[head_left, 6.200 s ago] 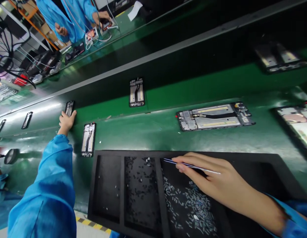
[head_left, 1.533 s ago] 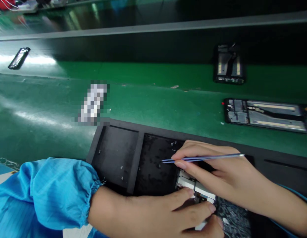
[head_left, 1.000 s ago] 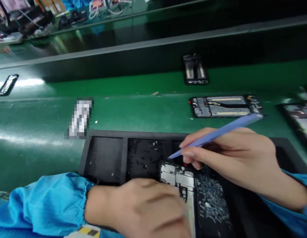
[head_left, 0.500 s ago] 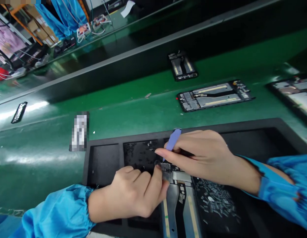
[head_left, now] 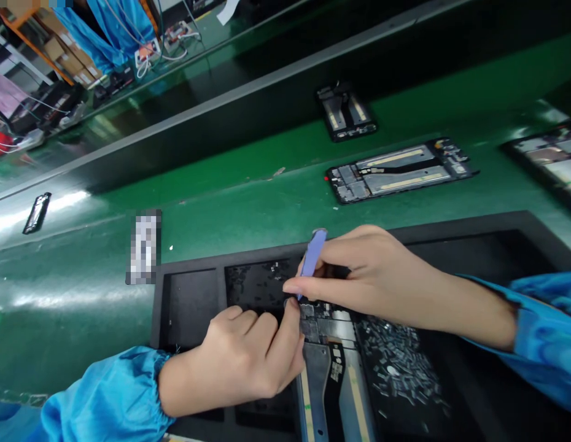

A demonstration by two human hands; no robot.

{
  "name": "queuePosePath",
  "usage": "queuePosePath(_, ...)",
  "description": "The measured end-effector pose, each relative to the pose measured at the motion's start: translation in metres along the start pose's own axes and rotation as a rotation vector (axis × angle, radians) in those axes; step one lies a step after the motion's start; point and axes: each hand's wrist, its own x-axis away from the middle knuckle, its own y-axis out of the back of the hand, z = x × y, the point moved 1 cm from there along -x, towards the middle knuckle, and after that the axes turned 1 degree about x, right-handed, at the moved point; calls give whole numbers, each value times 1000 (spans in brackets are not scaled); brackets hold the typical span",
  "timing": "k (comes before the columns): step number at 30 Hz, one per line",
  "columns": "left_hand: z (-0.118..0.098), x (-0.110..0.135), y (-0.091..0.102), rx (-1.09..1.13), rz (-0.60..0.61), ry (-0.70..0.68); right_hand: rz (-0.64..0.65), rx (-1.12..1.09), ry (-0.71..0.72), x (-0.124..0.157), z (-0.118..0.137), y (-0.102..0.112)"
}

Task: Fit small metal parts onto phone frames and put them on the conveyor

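Swung more upright, a blue spudger [head_left: 312, 261] sits pinched in the right hand [head_left: 382, 279] just above the phone frame [head_left: 332, 362], whose edge the left hand [head_left: 237, 355] grips.

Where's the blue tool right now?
In the head view, the right hand pinches the blue tool, its tip beside the left hand, at the phone frame.
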Motion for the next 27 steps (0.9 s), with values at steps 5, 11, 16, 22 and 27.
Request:
queuePosePath(5, 1, 1, 0, -41, 14, -61, 154, -160, -141, -4, -8, 11)
queuePosePath(11, 1, 2, 1, -18, 8, -84, 276, -343, -219, -7, -13, 22)
queuePosePath(16, 0, -4, 3, 1, 6, -39, 333, -393, -172, -11, -18, 24)
queuePosePath(22, 1, -3, 5, -42, 63, -104, 363, -450, -235, -14, -24, 27)
queuePosePath(27, 0, -4, 8, -125, 141, -162, 232, -423, -305, -17, -25, 32)
